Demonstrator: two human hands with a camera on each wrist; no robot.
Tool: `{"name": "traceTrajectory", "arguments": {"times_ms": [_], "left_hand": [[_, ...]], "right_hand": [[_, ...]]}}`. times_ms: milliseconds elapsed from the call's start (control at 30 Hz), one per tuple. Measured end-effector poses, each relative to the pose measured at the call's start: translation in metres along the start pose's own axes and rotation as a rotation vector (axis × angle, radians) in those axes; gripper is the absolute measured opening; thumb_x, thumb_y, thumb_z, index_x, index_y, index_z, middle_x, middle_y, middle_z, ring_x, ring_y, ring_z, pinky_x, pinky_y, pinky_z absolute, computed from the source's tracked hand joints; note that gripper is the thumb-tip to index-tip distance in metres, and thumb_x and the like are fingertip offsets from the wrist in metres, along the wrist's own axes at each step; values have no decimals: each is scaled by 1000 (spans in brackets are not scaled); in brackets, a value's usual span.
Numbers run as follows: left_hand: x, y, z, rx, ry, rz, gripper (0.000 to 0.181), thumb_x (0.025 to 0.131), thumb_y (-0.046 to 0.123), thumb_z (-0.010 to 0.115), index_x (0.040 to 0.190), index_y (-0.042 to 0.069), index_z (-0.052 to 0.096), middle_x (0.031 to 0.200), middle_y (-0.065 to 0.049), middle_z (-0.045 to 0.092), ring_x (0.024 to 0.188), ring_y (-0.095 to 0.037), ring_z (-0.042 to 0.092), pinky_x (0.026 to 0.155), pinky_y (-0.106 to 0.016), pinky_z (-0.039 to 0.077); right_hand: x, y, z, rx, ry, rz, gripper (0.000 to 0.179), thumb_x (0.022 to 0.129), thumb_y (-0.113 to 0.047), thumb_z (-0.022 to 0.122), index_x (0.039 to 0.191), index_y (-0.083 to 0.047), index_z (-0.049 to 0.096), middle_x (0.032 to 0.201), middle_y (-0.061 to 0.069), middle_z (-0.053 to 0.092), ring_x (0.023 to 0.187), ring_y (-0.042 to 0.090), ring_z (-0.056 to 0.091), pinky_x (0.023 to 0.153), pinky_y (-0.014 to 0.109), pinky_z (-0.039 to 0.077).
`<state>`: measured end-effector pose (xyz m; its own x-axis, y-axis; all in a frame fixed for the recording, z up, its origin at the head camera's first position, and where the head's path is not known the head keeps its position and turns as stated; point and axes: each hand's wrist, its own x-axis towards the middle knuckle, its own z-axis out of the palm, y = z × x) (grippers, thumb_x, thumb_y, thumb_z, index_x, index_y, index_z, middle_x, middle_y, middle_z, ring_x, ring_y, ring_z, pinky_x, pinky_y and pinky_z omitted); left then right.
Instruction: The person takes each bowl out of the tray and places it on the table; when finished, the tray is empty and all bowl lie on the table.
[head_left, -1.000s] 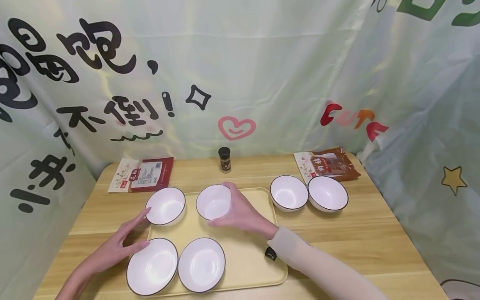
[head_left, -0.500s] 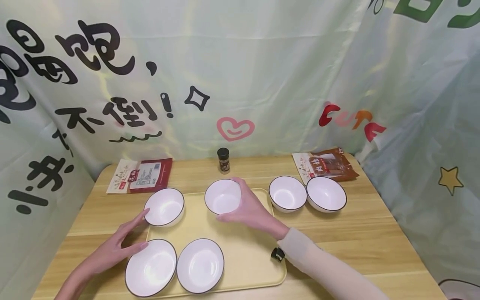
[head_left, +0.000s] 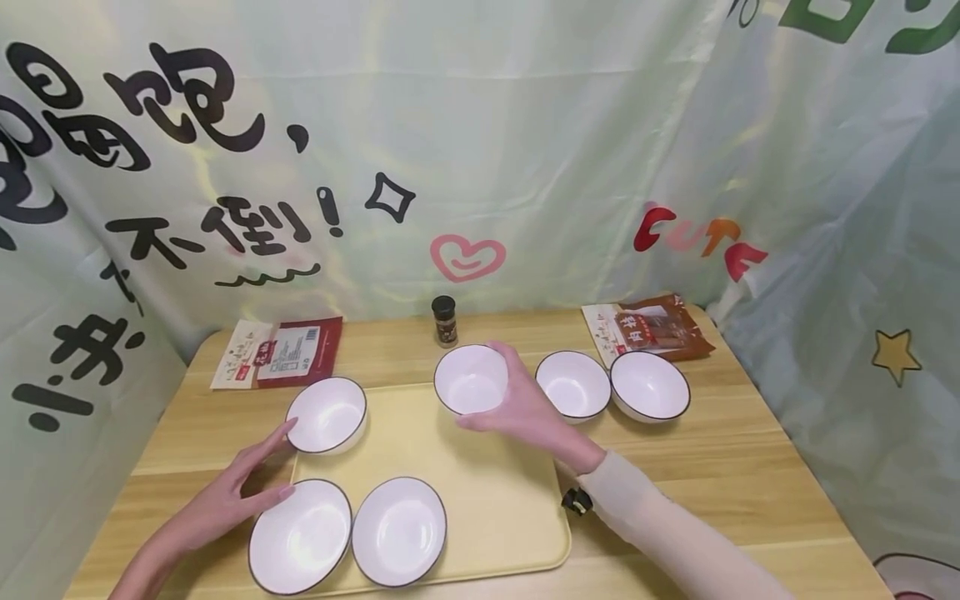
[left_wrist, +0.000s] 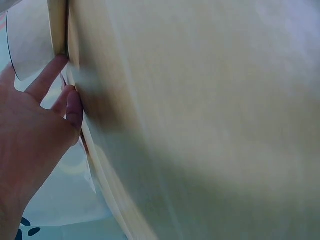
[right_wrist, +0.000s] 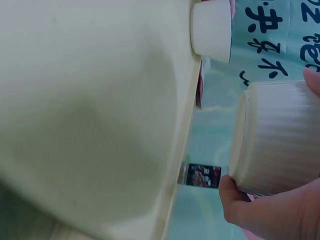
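Note:
My right hand grips a white dark-rimmed bowl by its right side, thumb in front and fingers behind. In the right wrist view the ribbed side of this bowl and its base show, raised above the yellow tray. On the left, my left hand is spread between two bowls: its fingertips are at the rim of the back-left bowl, and its thumb lies over the edge of the front-left bowl. Another bowl stands right beside the front-left one.
Two more white bowls, one and a second, stand side by side on the wooden table, right of the tray. Along the back are a red-and-white packet, a black-capped spice bottle and a brown packet. A printed curtain hangs behind.
My right hand has carried its bowl rightward and somewhat back over the tray, toward the two right-hand bowls. The left hand has stayed in place at its bowls.

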<state>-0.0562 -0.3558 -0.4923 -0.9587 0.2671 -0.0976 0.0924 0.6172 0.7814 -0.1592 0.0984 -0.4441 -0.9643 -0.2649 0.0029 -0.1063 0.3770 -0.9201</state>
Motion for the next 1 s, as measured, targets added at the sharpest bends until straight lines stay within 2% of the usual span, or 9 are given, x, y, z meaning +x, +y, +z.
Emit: {"name": "traceTrajectory", "arguments": {"times_ms": [333, 567, 700, 833, 933, 1000], "left_hand": [[1, 0, 4, 1, -10, 1, 91, 104, 24, 76, 176, 37, 23, 178, -19, 22, 151, -54, 24, 105, -89, 27], [0, 1, 0, -11, -10, 0, 89, 104, 23, 76, 175, 37, 23, 178, -16, 23, 157, -38, 23, 108, -88, 25], [2, 0, 1, -5, -15, -2, 90, 104, 23, 77, 175, 37, 23, 178, -18, 22, 155, -48, 24, 108, -89, 25], [3, -1, 1, -8, -15, -2, 91, 103, 22, 76, 176, 37, 23, 178, -19, 21, 152, -57, 23, 106, -90, 24], [2, -2, 0, -12, -11, 2, 91, 104, 22, 76, 176, 37, 23, 178, -18, 20, 154, -52, 22, 106, -90, 24], [1, -3, 0, -13, -6, 10, 91, 103, 21, 77, 175, 36, 24, 178, -17, 21, 156, -41, 23, 106, -90, 24]], "right_hand": [[-6, -2, -27, -50, 20, -13, 125, 67, -34, 105, 167, -18, 32, 161, 15, 46, 131, 37, 58, 107, 60, 51], [-6, -4, -51, -19, 26, -34, 125, 67, -28, 106, 167, -17, 31, 155, 21, 49, 128, 41, 60, 105, 60, 53], [-7, -2, -68, -89, 52, -16, 124, 68, -31, 105, 168, -20, 31, 152, 25, 52, 126, 44, 62, 102, 60, 55], [-9, 2, -85, -109, 77, -12, 120, 71, -29, 105, 167, -20, 32, 154, 25, 49, 128, 46, 59, 103, 62, 52], [-11, 3, -98, -80, 74, -12, 120, 73, -28, 104, 167, -19, 30, 161, 22, 42, 132, 46, 54, 105, 63, 50], [-15, 4, -106, -94, 77, 7, 121, 74, -33, 104, 168, -22, 29, 164, 18, 39, 133, 44, 54, 105, 62, 50]]}}
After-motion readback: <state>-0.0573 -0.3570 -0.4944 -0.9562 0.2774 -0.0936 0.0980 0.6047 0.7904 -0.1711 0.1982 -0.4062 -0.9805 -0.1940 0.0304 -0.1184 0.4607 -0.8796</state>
